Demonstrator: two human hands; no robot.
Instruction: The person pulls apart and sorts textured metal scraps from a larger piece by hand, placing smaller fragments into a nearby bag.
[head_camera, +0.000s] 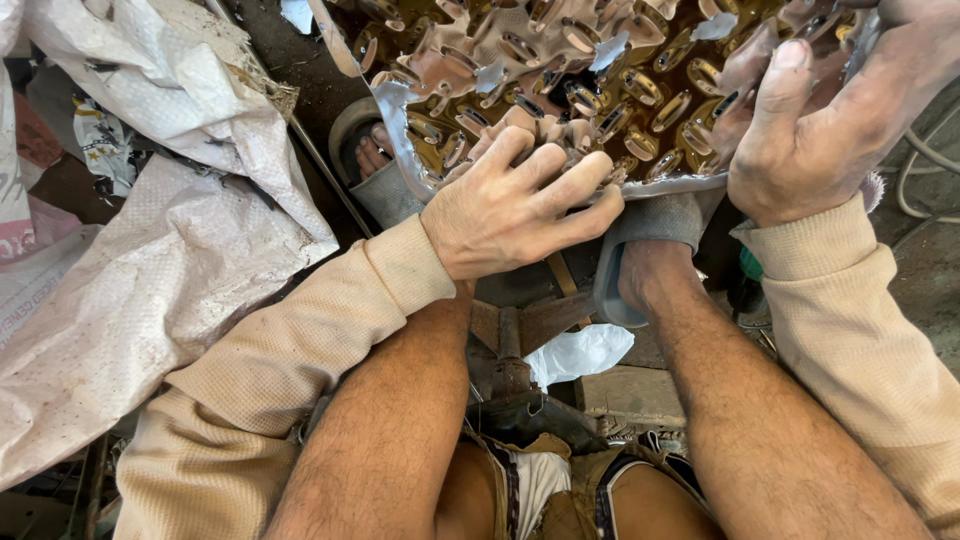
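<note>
We note L hand first: palm down, fingers spread and curled, pressed on the near edge of a shiny embossed metal sheet. Fingertips bend over the rim, so the hand is clamped on the sheet, not loose. Thumb side isn't visible; we can't tell if it hooks under.

R hand sits to the right of the L, well apart, higher up the sheet. Thumb lies flat on top, pointing away from the body; the rest of the fingers wrap behind the sheet's right edge. Also gripping it. Both hands dusty, both sleeves beige knit, cuffs at wrists.

Sheet itself: brass/copper tone, mirror finish, rows of raised oval bumps, w/ patches of pale protective film peeling in spots. It spans from L hand to R hand and runs beyond them, out the top of view.

Below the hands: bare legs, knees apart. Under the L hand's far side, a foot in a grey sandal. Between the legs, a dark metal stand and a white plastic scrap beside it.

Left of L arm: big white woven sacks, crumpled, heaped. Right of R hand, pale hoses on dark ground.
</note>
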